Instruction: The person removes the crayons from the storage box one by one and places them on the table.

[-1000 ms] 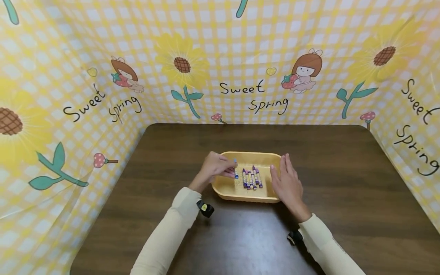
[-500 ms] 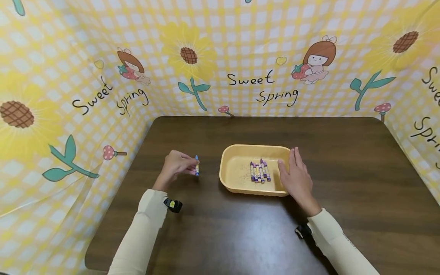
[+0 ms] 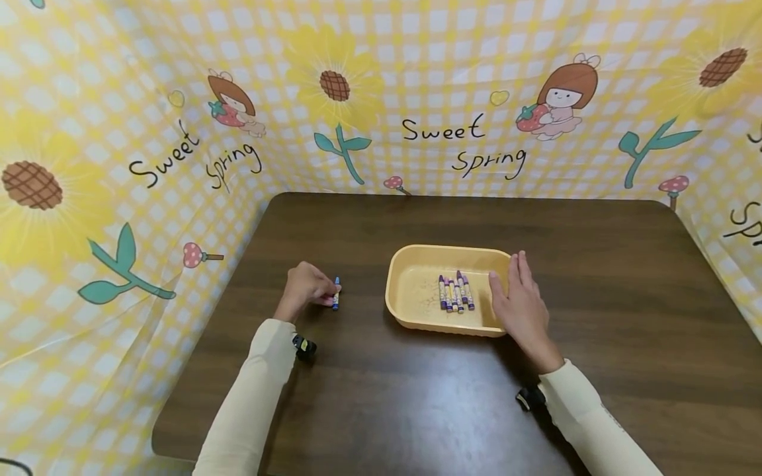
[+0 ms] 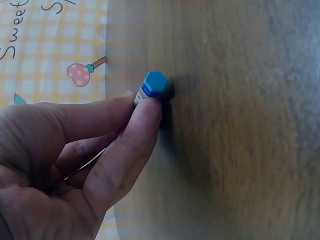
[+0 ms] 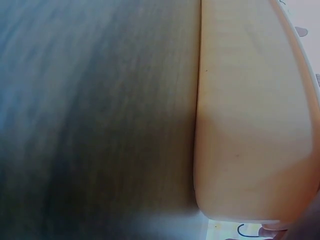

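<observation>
In the head view, my left hand [image 3: 306, 289] is over the table left of the yellow tray [image 3: 411, 322]. It pinches a blue crayon [image 3: 336, 299] with a printed wrapper between thumb and fingertips. The left wrist view shows the crayon's blue six-sided end [image 4: 156, 84] sticking out past the fingers, close above or on the tabletop; I cannot tell which. My right hand [image 3: 524, 311] rests at the tray's right rim with fingers fairly straight, the thumb on the inner side. Inside the tray, several purple crayons [image 3: 456, 293] lie side by side.
The dark wooden table [image 3: 381, 410] extends around the tray on every side. A yellow checked cloth [image 3: 369, 79] with sunflowers and lettering hangs behind and beside it. Small dark specks lie on the tray's floor. Each wrist wears a black strap device [image 3: 305, 347].
My left hand has carried the blue crayon out of the tray to the left and lowered it toward the table. My right hand stays at the tray's rim. The head view has shifted slightly.
</observation>
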### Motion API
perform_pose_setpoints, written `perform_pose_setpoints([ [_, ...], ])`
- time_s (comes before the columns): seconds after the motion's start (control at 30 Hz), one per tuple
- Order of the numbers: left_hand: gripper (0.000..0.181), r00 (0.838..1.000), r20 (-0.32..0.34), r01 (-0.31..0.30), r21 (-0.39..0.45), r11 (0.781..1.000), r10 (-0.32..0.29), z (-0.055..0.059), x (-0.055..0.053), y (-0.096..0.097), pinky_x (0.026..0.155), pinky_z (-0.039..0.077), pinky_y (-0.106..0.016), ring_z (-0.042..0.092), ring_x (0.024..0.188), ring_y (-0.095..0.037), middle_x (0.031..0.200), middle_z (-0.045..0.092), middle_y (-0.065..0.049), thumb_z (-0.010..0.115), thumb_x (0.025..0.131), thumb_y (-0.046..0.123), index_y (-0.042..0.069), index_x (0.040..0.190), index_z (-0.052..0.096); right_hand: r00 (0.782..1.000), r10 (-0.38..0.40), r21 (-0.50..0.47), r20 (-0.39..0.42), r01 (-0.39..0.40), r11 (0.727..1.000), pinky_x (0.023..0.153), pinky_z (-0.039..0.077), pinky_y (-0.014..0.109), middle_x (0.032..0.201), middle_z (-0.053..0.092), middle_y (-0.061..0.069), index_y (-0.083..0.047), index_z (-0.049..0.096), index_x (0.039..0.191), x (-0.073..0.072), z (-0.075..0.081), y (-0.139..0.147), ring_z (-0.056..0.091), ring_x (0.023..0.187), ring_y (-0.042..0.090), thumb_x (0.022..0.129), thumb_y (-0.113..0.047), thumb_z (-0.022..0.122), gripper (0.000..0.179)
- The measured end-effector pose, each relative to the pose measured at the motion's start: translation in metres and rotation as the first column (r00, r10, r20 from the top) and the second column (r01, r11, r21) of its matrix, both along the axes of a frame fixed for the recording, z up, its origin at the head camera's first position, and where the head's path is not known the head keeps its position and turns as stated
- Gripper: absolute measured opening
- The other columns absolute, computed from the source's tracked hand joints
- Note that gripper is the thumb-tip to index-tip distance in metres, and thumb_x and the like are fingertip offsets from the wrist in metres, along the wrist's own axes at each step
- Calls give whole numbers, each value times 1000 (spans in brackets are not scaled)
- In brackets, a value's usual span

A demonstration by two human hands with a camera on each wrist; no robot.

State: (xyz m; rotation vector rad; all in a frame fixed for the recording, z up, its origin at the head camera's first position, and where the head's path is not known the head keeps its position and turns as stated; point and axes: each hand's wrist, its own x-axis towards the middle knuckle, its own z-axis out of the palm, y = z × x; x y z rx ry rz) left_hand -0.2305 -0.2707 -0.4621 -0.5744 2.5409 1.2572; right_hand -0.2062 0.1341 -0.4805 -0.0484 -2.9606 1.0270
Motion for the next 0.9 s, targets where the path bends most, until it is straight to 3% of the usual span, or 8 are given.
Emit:
perform_pose_setpoints([
  [0.17,16,1000,-6,15,-92,996,-16,8,0,3,61,61,-26,71,53,-9,75,76,-12,84,83,14,-1,89,81,1000,-12,4,-5,12,1000,110,32,73,173,2,9,-7,10,163,0,0,0,24,150,49,106,-59,23,78],
  [0.27,17,999,-23,21,-167,986,-25,10,1,4,72,63,-30,70,52,-8,75,76,-11,84,83,17,1,89,82,1000,-9,8,-1,9,1000,110,32,73,172,2,9,-7,10,163,-1,0,-1,24,150,49,106,-60,22,79],
  [0.37,18,997,-52,40,-245,969,-54,7,5,3,89,60,-39,68,52,-6,73,76,-9,84,83,21,4,89,82,1000,-7,11,1,7,1000,110,32,73,172,2,9,-7,10,163,-1,0,-1,24,150,49,106,-60,22,79],
  [0.47,18,994,-90,40,-279,959,-68,3,7,4,98,56,-45,68,53,-7,71,76,-6,85,83,23,5,88,83,1000,-11,8,0,11,1000,110,32,73,172,3,9,-7,10,163,-1,0,-1,25,150,50,106,-60,22,79],
  [0.63,17,991,-127,11,-243,970,-43,-1,13,5,96,57,-42,71,53,-10,65,75,-5,82,86,20,3,87,82,1000,-10,-4,10,10,1000,111,31,73,172,2,10,-7,10,163,-1,0,0,24,149,50,106,-58,23,77],
  [0.83,18,986,-167,-43,-194,980,10,-1,22,1,76,62,-33,72,54,-13,66,75,-7,80,88,19,1,89,82,1000,-6,-13,15,6,1000,111,30,73,172,0,9,-7,9,163,-1,0,0,25,149,51,106,-59,22,78],
  [0.9,18,979,-205,-56,-183,982,17,2,23,2,75,63,-33,73,56,-15,66,75,-8,80,89,20,2,89,82,1000,-10,-16,1,10,1000,110,32,73,172,1,8,-7,10,163,-1,0,1,26,149,50,106,-60,22,78],
])
